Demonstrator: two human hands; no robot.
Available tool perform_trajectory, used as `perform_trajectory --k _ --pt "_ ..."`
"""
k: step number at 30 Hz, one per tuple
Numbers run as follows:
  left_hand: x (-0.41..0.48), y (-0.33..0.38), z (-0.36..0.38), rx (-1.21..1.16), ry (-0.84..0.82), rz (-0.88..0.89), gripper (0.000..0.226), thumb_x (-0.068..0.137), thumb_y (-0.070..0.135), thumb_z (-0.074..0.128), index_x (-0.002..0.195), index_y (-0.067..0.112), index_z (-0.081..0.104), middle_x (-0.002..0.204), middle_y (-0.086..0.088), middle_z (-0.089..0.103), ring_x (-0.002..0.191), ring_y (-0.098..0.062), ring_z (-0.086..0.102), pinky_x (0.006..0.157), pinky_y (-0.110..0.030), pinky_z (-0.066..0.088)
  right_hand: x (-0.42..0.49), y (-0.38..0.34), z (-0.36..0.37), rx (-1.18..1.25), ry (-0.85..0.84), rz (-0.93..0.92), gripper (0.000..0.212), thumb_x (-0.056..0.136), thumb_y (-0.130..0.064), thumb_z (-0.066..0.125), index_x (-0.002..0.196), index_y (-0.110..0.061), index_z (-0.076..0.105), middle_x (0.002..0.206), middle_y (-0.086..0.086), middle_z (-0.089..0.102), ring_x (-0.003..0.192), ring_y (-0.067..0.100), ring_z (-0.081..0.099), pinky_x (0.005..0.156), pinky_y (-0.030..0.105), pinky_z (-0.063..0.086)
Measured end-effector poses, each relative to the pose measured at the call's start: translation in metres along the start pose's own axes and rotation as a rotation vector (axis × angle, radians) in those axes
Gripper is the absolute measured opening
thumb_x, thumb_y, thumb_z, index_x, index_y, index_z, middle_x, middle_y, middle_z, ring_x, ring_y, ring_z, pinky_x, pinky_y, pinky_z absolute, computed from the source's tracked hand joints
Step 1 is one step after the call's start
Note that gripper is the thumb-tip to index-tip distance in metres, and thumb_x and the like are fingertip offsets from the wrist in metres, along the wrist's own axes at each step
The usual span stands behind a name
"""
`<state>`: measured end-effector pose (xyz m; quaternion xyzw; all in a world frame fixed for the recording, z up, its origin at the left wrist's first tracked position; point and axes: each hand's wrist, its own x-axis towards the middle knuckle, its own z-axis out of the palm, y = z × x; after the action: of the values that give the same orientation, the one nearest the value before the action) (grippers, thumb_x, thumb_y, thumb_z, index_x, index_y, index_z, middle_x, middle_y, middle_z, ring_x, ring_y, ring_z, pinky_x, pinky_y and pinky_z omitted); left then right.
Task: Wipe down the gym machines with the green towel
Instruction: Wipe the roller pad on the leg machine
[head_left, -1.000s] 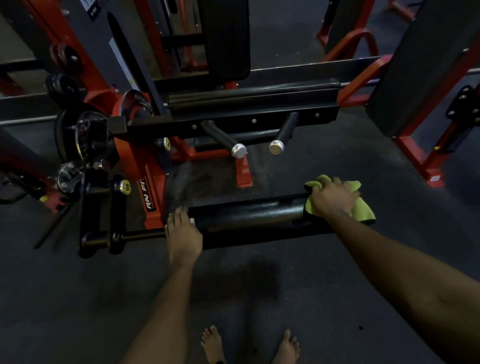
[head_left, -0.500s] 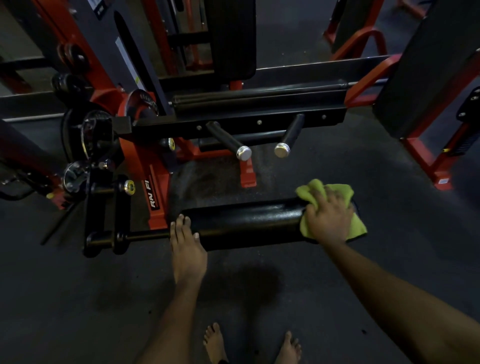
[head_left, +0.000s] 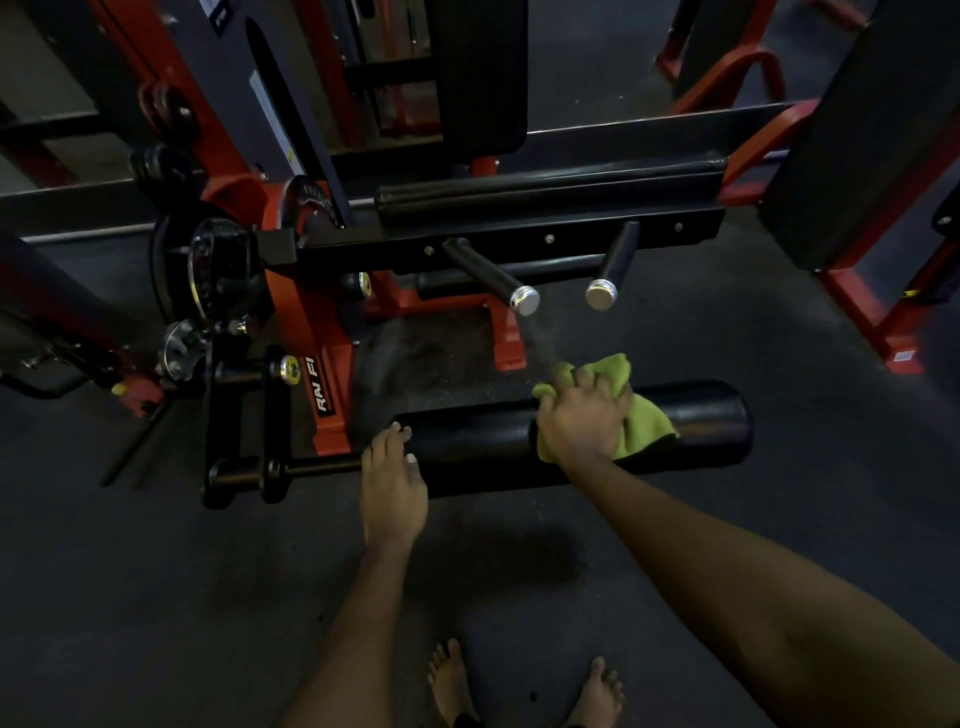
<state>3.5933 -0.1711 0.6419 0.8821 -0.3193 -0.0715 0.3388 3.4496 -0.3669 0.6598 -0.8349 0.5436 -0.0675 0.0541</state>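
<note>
Nearest: bare feet (head_left: 451, 680) standing on the dark rubber floor (head_left: 156, 623), toes pointing at the machine. Both forearms are reaching fwd over them.
L side: left hand (head_left: 393, 486) lying flat w/ straight fingers, tips resting on the left end of the black foam roller (head_left: 478, 441). It's holding nothing, prob. just steadying.
R side: right hand (head_left: 581, 423) sitting on top of the roller toward its right part, fingers curling over the cloth, bunching it and pressing it down.
Towel: green towel (head_left: 647, 418) draping over the roller under and just right of the right hand, w/ a wad poking out past the fingertips on the far side. It's well apart from the left hand, bare roller between.
Progress: I'm judging this as mid-wipe on the roller. The right end beyond the towel is showing bare, same for the stretch between the hands. Can't tell which bits are already done.
Pending: nothing is touching the chrome-capped handles (head_left: 491, 275), upper pad roll (head_left: 545, 195), red frame (head_left: 332, 431) or back pad (head_left: 478, 67), so I'm counting those as still to do, plus the neighbouring machine (head_left: 857, 130) far right.
Far left: weight plate (head_left: 208, 270) hanging there, too dim for detail.
</note>
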Motion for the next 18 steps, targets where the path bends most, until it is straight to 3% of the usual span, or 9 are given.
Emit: perform_trajectory --k 3,6,9,12,15,18 --pt "0.010 -0.007 -0.009 -0.080 0.003 0.039 0.031 0.099 0.002 0.048 0.126 0.013 0.061 0.135 0.002 0.053 0.127 -0.014 0.043 0.107 -0.027 0.035 -0.011 -0.012 0.004 0.015 0.001 -0.144 0.053 0.084 -0.042 0.040 0.125 -0.024 0.068 0.127 0.005 0.066 0.115 0.032 0.056 0.107 0.063 0.032" --pt "0.024 -0.018 -0.016 -0.127 -0.022 0.065 0.029 0.100 0.003 0.046 0.123 0.013 0.062 0.136 0.000 0.053 0.129 -0.015 0.044 0.109 -0.032 0.036 -0.003 0.022 0.002 0.022 0.029 -0.232 0.054 0.083 -0.045 0.040 0.126 -0.027 0.068 0.132 0.008 0.065 0.116 0.033 0.058 0.104 0.060 0.036" --pt "0.041 -0.039 -0.021 -0.178 -0.112 -0.007 0.035 0.105 0.010 0.044 0.137 0.012 0.057 0.148 -0.003 0.049 0.139 -0.020 0.042 0.116 -0.034 0.030 0.011 0.070 -0.006 0.014 0.080 -0.031 0.056 0.083 -0.044 0.038 0.127 -0.026 0.067 0.128 0.009 0.065 0.114 0.035 0.057 0.102 0.059 0.035" --pt "0.053 -0.058 -0.023 -0.209 -0.315 -0.075 0.041 0.108 0.016 0.042 0.148 0.017 0.048 0.154 -0.005 0.045 0.145 -0.023 0.037 0.124 -0.043 0.021 0.016 0.099 -0.014 0.044 0.061 0.163 0.051 0.085 -0.038 0.042 0.130 -0.022 0.063 0.135 0.012 0.059 0.121 0.037 0.049 0.102 0.065 0.032" --pt "0.057 -0.074 -0.022 -0.211 -0.450 -0.126 0.048 0.107 0.017 0.043 0.152 0.032 0.040 0.159 0.003 0.038 0.149 -0.018 0.028 0.126 -0.047 0.007 0.013 0.082 -0.012 0.026 0.040 0.236 0.043 0.091 -0.034 0.048 0.128 -0.018 0.063 0.134 0.014 0.058 0.121 0.038 0.048 0.100 0.063 0.034" --pt "0.063 -0.082 -0.022 -0.224 -0.508 -0.148 0.052 0.105 0.021 0.048 0.150 0.047 0.037 0.161 0.004 0.035 0.152 -0.022 0.020 0.126 -0.049 0.011 0.000 0.029 -0.002 0.013 0.048 0.199 0.049 0.086 -0.039 0.042 0.125 -0.020 0.065 0.127 0.014 0.062 0.115 0.037 0.051 0.097 0.060 0.037"
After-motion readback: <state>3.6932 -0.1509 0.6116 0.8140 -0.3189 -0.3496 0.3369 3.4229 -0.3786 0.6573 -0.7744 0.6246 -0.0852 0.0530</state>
